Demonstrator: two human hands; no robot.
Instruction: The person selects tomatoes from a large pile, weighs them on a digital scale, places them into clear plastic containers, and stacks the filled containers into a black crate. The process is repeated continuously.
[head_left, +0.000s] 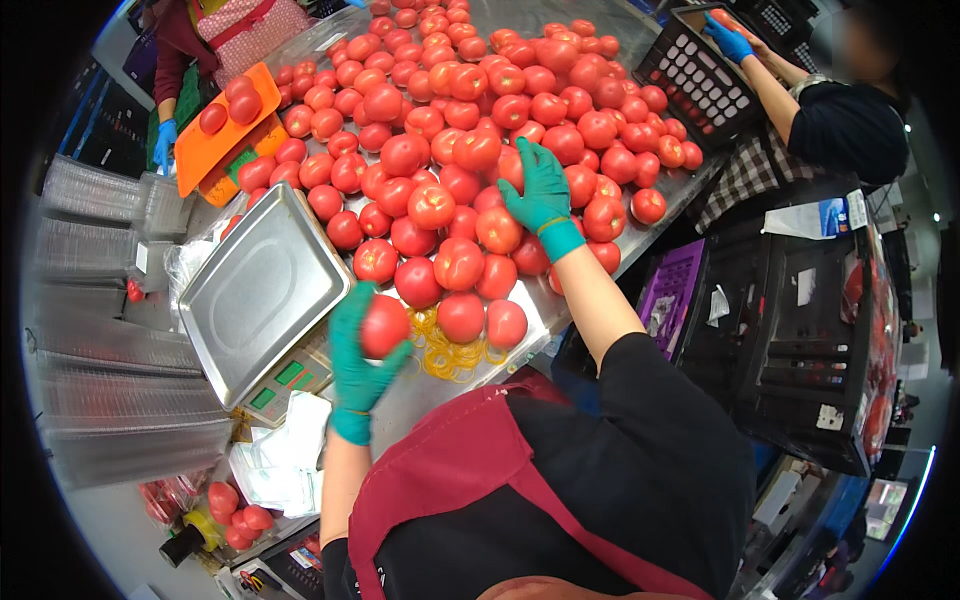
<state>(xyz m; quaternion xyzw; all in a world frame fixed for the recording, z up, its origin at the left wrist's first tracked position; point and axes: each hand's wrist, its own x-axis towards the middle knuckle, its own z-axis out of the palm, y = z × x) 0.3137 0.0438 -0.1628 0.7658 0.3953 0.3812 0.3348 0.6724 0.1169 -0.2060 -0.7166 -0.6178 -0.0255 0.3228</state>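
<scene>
My left hand (364, 360), in a green glove, holds a red tomato (385, 325) at the near edge of a large heap of tomatoes (457, 195). My right hand (541, 187), gloved the same way, reaches into the heap with its fingers against a tomato (512, 168); whether it grips this one I cannot tell. Just left of the heap stands a weighing scale with a bare steel pan (262, 289) and a lit green display (289, 373). Yellow rubber bands (450, 352) lie beneath the nearest tomatoes.
Stacked clear plastic trays (112, 375) line the left side. An orange scale pan (225, 127) with several tomatoes stands at the back left, near a co-worker's blue glove (165, 142). At right, another co-worker's gloved hand (727, 37) is over a black crate (701, 82).
</scene>
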